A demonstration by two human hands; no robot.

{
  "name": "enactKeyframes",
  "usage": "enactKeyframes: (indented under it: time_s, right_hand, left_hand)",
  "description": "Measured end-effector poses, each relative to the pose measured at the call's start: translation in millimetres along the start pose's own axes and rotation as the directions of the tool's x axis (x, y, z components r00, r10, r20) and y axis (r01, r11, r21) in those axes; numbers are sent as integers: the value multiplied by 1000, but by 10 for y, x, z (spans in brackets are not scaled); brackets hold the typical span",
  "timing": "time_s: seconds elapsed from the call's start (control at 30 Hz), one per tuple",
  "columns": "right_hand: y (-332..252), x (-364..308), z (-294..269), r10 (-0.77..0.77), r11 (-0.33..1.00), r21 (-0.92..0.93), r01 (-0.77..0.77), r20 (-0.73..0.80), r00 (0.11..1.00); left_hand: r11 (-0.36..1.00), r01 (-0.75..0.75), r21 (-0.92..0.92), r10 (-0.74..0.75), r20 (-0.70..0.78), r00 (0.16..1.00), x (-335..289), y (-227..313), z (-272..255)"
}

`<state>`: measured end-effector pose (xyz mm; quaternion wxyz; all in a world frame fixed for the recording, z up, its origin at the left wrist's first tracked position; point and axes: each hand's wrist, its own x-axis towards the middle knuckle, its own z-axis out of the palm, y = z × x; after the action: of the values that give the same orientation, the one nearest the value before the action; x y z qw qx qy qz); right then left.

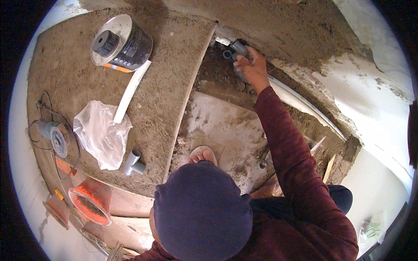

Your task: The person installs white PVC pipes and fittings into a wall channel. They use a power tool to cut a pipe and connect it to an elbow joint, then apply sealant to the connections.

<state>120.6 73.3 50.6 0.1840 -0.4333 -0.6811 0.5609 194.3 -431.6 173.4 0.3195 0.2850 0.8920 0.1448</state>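
Note:
My right hand (252, 67) reaches into the far end of a dug trench, its fingers closed round a grey plastic pipe fitting (239, 48). A round open pipe mouth (227, 54) shows just left of the fingers, against dark soil. Behind the wrist, a long white pipe (300, 101) runs along the trench beside the wall. My left hand is out of sight; a dark cap covers the lower middle of the view. On the raised slab to the left lies a loose grey pipe tee (133, 163), close to a crumpled clear plastic bag (103, 137).
A black tin (133, 45) with a black cap stands on the slab, near a white strip (133, 91). An angle grinder (57, 140) with its cable lies at left, above an orange bucket (92, 200). Wooden pieces (329, 168) stick up at right. The slab edge (187, 102) borders the trench.

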Motion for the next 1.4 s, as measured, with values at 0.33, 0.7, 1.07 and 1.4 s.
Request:
enactKeyframes:
  time_s: [0.33,0.7,1.07,1.4]
  right_hand:
    - [-19,-75,-98,25,997,-77,-17,100,995]
    - [-248,-1582,-757,255,870,-362,334,911,324]
    - [68,-2079,-596,165,827,-350,440,899,406]
    - [163,-1904,-492,63,720,-364,591,882,467]
  left_hand:
    - [1000,-20,4,20,0,1000,119,-2,7]
    - [998,-42,40,42,-16,999,192,5,1]
    - [1000,9,18,-7,-123,992,-231,119,-189]
    - [933,335,-134,-359,-442,822,-1559,574,-550]
